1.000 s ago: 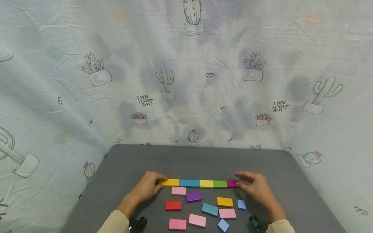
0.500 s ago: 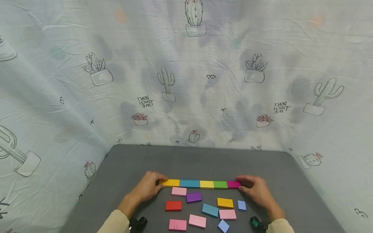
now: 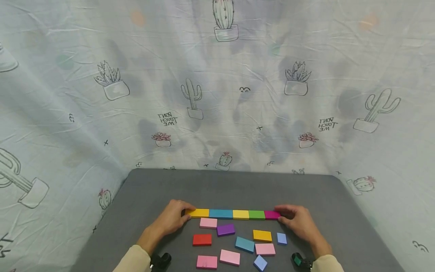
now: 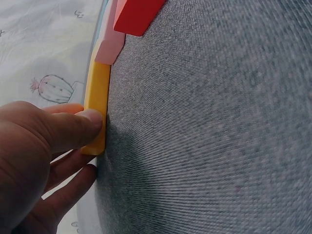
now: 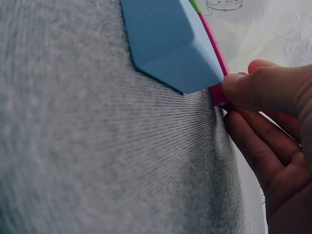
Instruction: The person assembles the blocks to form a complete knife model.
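Note:
A straight row of flat blocks lies across the grey table: an orange-yellow block (image 3: 199, 213) at the left end, then a blue block (image 3: 221, 214), a yellow block (image 3: 241, 215), a green block (image 3: 256, 215) and a magenta block (image 3: 272, 215). My left hand (image 3: 171, 218) pinches the outer end of the orange-yellow block (image 4: 98, 87), its thumb on the near side in the left wrist view. At the opposite end, my right hand (image 3: 300, 223) has thumb and fingers around the magenta block (image 5: 219, 96); its far side is hidden.
Loose blocks lie nearer me: pink (image 3: 208, 223), purple (image 3: 225, 229), red (image 3: 202, 240), orange (image 3: 262, 236), blue (image 3: 244, 244), light blue (image 3: 281, 238) and several others. Beyond the table (image 3: 231, 189) hangs a cactus-print cloth (image 3: 210, 143).
My right hand's fingers have come down and in to the magenta block, from slightly behind and apart. The left hand and the loose blocks have stayed put.

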{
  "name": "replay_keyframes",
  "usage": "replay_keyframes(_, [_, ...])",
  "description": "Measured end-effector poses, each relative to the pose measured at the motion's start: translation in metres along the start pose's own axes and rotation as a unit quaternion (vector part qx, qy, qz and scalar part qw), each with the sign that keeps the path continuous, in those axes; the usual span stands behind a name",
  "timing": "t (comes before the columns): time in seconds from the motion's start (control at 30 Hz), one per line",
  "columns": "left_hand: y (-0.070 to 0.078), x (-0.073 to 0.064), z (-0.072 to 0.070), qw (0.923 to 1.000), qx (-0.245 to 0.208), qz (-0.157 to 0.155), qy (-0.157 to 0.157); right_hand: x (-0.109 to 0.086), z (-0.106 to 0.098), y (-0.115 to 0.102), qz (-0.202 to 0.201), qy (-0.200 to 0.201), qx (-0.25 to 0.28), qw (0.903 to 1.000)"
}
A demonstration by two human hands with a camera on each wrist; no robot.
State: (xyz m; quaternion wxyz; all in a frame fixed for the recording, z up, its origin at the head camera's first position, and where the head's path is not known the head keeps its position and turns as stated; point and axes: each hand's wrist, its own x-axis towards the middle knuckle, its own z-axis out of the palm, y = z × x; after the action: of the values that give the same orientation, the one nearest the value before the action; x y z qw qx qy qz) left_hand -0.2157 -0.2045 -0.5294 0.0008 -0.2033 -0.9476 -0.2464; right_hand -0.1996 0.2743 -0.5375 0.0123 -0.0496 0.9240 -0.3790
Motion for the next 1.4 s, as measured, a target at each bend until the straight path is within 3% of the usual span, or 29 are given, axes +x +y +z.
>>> replay_keyframes(0.27, [0.000,0.000,0.000,0.9999,-0.008,-0.006,-0.008,-0.004,-0.002,-0.006,-0.010,0.013,-0.007,0.9998])
replay_keyframes(0.5, [0.002,-0.002,-0.001,1.0000,-0.002,-0.002,0.001,-0.010,-0.001,-0.043,-0.043,-0.008,0.048,0.9979])
replay_keyframes(0.7, [0.003,-0.001,-0.003,1.0000,0.007,-0.006,-0.003,-0.012,0.030,-0.065,-0.092,-0.064,0.106,0.9881])
replay_keyframes(0.83, [0.004,-0.001,-0.004,0.9999,0.003,-0.008,-0.008,-0.013,0.056,-0.073,-0.097,-0.088,0.130,0.9829])
replay_keyframes(1.07, [0.003,-0.001,-0.001,0.9999,0.002,-0.013,-0.009,-0.009,0.085,-0.082,-0.116,-0.108,0.106,0.9817])
replay_keyframes(1.4, [0.000,-0.002,0.000,0.9998,-0.006,-0.015,-0.009,-0.006,0.099,-0.093,-0.111,-0.140,0.089,0.9799])
